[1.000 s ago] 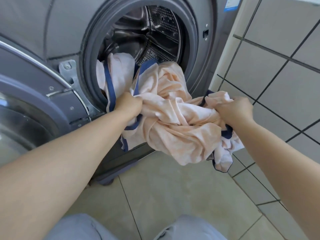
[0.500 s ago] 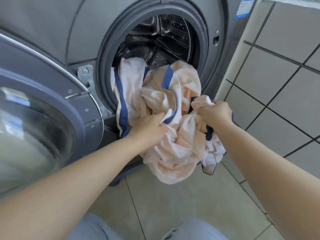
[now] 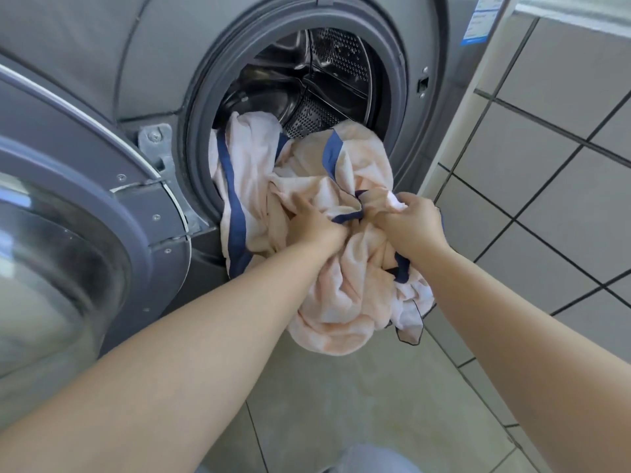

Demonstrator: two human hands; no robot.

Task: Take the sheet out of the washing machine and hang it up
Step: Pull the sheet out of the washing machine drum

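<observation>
A pale peach sheet (image 3: pixel 345 288) with dark blue edging spills out of the round opening of the grey washing machine (image 3: pixel 164 56). Part of it still lies inside the steel drum (image 3: pixel 327 73); a bunched lump hangs below the opening, above the floor. My left hand (image 3: pixel 312 221) grips a fold in the middle of the bundle. My right hand (image 3: pixel 411 221) is closed on a bunch of cloth right beside it, at the lower right of the opening.
The machine's door (image 3: pixel 68 233) stands swung open at the left, close to my left forearm. A tiled wall (image 3: pixel 546 148) rises just right of the machine. Beige floor tiles (image 3: pixel 358 404) lie below, with my knees at the bottom edge.
My two hands have come together on the bundle: the left moved right from the opening's left side, the right moved left. More of the door is in view at the left.
</observation>
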